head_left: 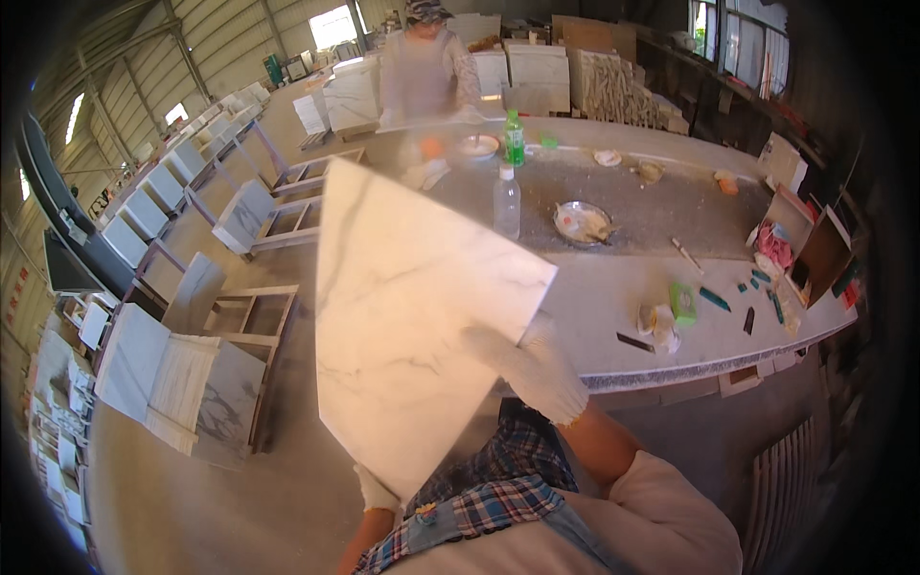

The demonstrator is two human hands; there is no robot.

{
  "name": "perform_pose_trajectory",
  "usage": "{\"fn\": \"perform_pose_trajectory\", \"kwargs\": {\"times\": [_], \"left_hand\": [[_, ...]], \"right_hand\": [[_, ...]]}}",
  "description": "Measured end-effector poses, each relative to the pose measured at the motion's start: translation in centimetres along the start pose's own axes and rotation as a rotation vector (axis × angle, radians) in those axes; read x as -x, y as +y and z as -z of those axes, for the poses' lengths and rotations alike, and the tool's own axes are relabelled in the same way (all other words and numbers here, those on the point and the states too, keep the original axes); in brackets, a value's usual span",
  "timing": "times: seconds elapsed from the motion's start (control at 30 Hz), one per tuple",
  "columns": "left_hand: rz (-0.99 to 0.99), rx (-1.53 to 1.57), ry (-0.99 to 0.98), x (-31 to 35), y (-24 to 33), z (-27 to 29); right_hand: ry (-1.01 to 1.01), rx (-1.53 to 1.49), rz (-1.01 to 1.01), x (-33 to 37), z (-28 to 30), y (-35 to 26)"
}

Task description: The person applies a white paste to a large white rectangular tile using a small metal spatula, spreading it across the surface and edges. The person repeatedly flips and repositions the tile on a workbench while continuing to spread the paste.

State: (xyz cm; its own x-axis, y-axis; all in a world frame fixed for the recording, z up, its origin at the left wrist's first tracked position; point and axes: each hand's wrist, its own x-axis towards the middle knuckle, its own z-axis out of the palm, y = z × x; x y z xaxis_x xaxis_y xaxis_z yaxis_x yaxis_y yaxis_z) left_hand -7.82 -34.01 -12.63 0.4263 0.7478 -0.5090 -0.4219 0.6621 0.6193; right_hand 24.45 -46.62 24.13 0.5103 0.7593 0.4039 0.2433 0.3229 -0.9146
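A white marble slab [412, 307] with grey veins is held up in front of me, tilted, off the table. My right hand [537, 374], in a pale work glove, is closed on the slab's right edge, with its fingers across the face. Down at the lower left edge, my left hand [378, 491] wears a similar glove and supports the slab; its fingers are mostly hidden behind the stone.
The worktable [613, 297] holds a clear bottle [507, 203], a green bottle [515, 139], a metal bowl [582, 222] and a green box [682, 302]. Across it stands another person [426, 72]. Stacked slabs [182, 383] lean on wooden frames [278, 321] at left.
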Motion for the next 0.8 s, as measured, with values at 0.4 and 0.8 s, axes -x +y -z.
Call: {"fn": "perform_pose_trajectory", "kwargs": {"times": [0.4,0.8], "left_hand": [[0.618,0.112,-0.103,-3.4,-9.2,-5.9],[0.931,0.060,0.044,-2.1,-8.0,-8.4]], "right_hand": [[-0.611,0.133,-0.059,-10.3,-1.7,3.6],[-0.547,-0.051,-0.357,-12.1,-2.0,10.2]]}}
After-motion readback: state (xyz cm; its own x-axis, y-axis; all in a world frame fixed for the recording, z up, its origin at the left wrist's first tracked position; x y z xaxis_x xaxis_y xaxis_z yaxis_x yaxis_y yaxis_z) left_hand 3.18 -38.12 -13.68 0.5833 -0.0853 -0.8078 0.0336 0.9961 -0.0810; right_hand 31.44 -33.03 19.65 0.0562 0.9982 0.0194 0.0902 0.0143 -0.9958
